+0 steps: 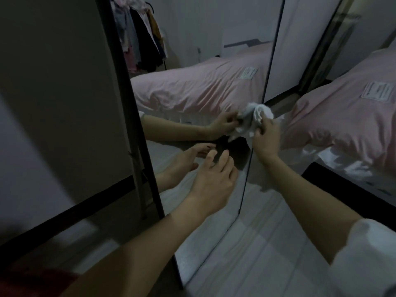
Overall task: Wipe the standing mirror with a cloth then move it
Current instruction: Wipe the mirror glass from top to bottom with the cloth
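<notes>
dim bedroom; bracing standing mirror (192,86) with flat, relaxed left hand (211,179) at six o'clock, right hand (266,138) clutching cloth (256,114) at three, wiping.

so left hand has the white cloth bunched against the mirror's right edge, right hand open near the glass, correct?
Hands are swapped. The head view shows the right hand gripping the white cloth bunched against the right edge of the standing mirror. The left hand is the open one, fingers straight, near the glass; contact can't be told.
</notes>
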A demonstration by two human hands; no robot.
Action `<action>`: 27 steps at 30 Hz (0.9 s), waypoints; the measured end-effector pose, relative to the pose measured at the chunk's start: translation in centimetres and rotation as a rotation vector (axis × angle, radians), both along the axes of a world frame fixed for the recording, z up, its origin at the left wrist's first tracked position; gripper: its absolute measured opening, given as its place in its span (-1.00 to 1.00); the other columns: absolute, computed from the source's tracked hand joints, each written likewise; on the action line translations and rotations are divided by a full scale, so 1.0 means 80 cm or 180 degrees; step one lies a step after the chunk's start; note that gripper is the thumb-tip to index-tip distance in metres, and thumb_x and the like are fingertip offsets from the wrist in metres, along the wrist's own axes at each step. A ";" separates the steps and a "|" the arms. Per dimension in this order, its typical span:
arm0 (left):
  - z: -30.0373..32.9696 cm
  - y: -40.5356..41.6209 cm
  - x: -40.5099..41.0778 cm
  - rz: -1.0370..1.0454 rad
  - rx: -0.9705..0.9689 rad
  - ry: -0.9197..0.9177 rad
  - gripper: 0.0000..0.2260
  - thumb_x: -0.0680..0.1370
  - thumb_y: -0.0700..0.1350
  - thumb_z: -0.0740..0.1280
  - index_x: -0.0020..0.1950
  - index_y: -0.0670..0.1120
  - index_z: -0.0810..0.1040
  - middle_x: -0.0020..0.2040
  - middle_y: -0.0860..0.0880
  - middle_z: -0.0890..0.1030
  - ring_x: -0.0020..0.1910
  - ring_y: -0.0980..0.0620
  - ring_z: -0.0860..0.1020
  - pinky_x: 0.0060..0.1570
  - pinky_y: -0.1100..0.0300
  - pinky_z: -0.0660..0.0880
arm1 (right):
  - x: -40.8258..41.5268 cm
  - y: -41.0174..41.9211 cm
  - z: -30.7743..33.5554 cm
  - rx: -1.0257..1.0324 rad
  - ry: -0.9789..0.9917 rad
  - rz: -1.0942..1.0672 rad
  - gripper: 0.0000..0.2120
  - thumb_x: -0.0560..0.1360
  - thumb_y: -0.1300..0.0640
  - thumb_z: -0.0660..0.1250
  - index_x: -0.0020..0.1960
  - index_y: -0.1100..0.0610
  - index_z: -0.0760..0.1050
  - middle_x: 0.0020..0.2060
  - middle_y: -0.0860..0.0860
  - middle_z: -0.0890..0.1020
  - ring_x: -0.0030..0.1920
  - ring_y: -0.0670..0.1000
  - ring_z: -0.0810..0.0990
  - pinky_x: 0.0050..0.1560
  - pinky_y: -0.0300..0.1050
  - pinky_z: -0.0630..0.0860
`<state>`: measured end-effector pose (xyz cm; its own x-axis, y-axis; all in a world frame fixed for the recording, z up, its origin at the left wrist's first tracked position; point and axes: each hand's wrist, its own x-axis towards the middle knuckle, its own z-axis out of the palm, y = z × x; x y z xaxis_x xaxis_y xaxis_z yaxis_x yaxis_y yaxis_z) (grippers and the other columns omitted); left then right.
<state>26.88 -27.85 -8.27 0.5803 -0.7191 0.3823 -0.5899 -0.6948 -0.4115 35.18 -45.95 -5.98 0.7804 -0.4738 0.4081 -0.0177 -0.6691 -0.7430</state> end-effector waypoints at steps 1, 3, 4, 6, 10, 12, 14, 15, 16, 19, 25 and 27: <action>-0.001 -0.001 0.002 -0.0028 -0.0031 0.0001 -0.60 0.35 0.12 0.40 0.11 -0.03 0.61 0.15 -0.07 0.60 0.26 -0.06 0.49 0.22 -0.04 0.40 | -0.001 0.000 -0.018 0.0190 0.0185 0.0085 -0.50 0.51 0.34 0.19 0.43 0.15 0.27 0.28 0.18 0.40 0.26 0.12 0.42 0.25 -0.16 0.33; -0.005 -0.003 0.006 -0.0010 -0.0048 -0.0048 -0.62 0.32 0.11 0.41 0.07 -0.02 0.63 0.13 -0.06 0.61 0.24 -0.04 0.50 0.22 -0.05 0.39 | -0.007 -0.007 -0.062 0.0730 0.0724 0.0169 -0.50 0.51 0.34 0.23 0.43 0.18 0.28 0.21 0.16 0.49 0.16 0.14 0.50 0.11 -0.13 0.43; -0.006 -0.003 0.008 0.0007 -0.0051 -0.0082 -0.61 0.32 0.10 0.41 0.08 -0.04 0.62 0.13 -0.07 0.61 0.24 -0.05 0.50 0.23 -0.07 0.34 | -0.013 -0.012 -0.083 0.0937 0.1204 0.0113 -0.55 0.54 0.31 0.20 0.42 0.21 0.29 0.18 0.18 0.51 0.09 0.15 0.52 0.03 -0.12 0.44; -0.009 -0.003 0.012 0.0048 -0.0021 -0.0146 -0.60 0.35 0.09 0.39 0.11 -0.07 0.60 0.16 -0.09 0.59 0.26 -0.07 0.48 0.22 -0.08 0.21 | -0.025 -0.021 -0.117 0.1303 0.2059 -0.0129 -0.64 0.57 0.24 0.16 0.35 0.27 0.37 0.18 0.24 0.53 0.02 0.18 0.53 -0.02 -0.04 0.48; -0.013 -0.001 0.014 0.0100 0.0024 -0.0201 -0.58 0.36 0.12 0.37 0.14 -0.04 0.59 0.19 -0.08 0.58 0.29 -0.07 0.46 0.24 -0.05 0.33 | -0.028 -0.018 -0.121 0.1394 0.1491 -0.0833 -0.64 0.55 0.30 0.17 0.34 0.23 0.40 0.23 0.25 0.50 0.18 0.24 0.50 0.13 -0.01 0.45; -0.015 -0.002 0.013 0.0072 0.0051 -0.0220 -0.58 0.34 0.12 0.39 0.12 -0.04 0.61 0.18 -0.08 0.59 0.27 -0.07 0.47 0.25 -0.07 0.30 | -0.018 -0.015 -0.103 0.1067 0.0712 -0.0678 -0.56 0.53 0.35 0.14 0.38 0.16 0.36 0.23 0.18 0.47 0.12 0.14 0.50 0.06 -0.15 0.39; -0.016 -0.005 0.010 0.0028 0.0060 -0.0219 -0.60 0.35 0.11 0.40 0.11 -0.04 0.62 0.19 -0.09 0.58 0.27 -0.07 0.47 0.25 -0.10 0.18 | -0.009 -0.009 -0.091 0.0788 0.0491 -0.0335 -0.52 0.52 0.36 0.15 0.41 0.12 0.32 0.19 0.11 0.41 0.04 0.06 0.43 0.02 -0.25 0.31; -0.016 -0.005 0.009 0.0020 0.0065 -0.0231 -0.60 0.35 0.11 0.40 0.11 -0.04 0.61 0.19 -0.09 0.58 0.27 -0.07 0.47 0.23 -0.09 0.15 | -0.006 -0.007 -0.093 0.0775 0.0609 -0.0245 -0.52 0.52 0.36 0.16 0.42 0.12 0.29 0.20 0.13 0.39 0.05 0.08 0.44 0.02 -0.25 0.31; -0.017 -0.006 0.008 0.0028 0.0072 -0.0235 -0.59 0.34 0.11 0.40 0.12 -0.03 0.61 0.19 -0.08 0.58 0.27 -0.06 0.47 0.23 -0.09 0.14 | -0.005 -0.008 -0.102 0.0868 0.0856 -0.0211 -0.52 0.53 0.35 0.17 0.43 0.14 0.27 0.23 0.16 0.40 0.10 0.13 0.46 0.02 -0.21 0.33; -0.019 -0.003 0.009 0.0043 0.0050 -0.0244 -0.55 0.34 0.12 0.40 0.16 -0.04 0.59 0.22 -0.08 0.57 0.30 -0.07 0.45 0.27 -0.10 0.16 | -0.025 -0.006 -0.135 0.1502 0.2012 -0.0252 -0.65 0.59 0.29 0.12 0.36 0.32 0.32 0.20 0.24 0.49 0.12 0.24 0.51 0.05 -0.02 0.46; -0.014 0.007 0.011 -0.0043 -0.0001 -0.0213 -0.56 0.33 0.15 0.40 0.14 -0.01 0.61 0.17 -0.06 0.60 0.27 -0.06 0.48 0.24 -0.08 0.18 | -0.052 0.000 -0.152 0.1467 0.2644 -0.0431 -0.69 0.59 0.28 0.09 0.28 0.39 0.36 -0.06 0.22 0.55 -0.09 0.14 0.55 -0.05 -0.02 0.56; -0.015 0.009 0.010 -0.0065 -0.0068 -0.0214 -0.58 0.31 0.12 0.41 0.10 -0.04 0.62 0.14 -0.08 0.61 0.24 -0.07 0.50 0.22 -0.07 0.17 | -0.046 0.002 -0.136 0.1546 0.1896 -0.0476 -0.66 0.55 0.36 0.12 0.30 0.33 0.38 0.11 0.22 0.54 0.08 0.20 0.53 0.11 0.04 0.50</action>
<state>27.64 -27.13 -9.44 0.5380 -0.7218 0.4353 -0.5757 -0.6919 -0.4358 31.50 -45.81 -16.84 0.7166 -0.6093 -0.3394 -0.5696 -0.2305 -0.7890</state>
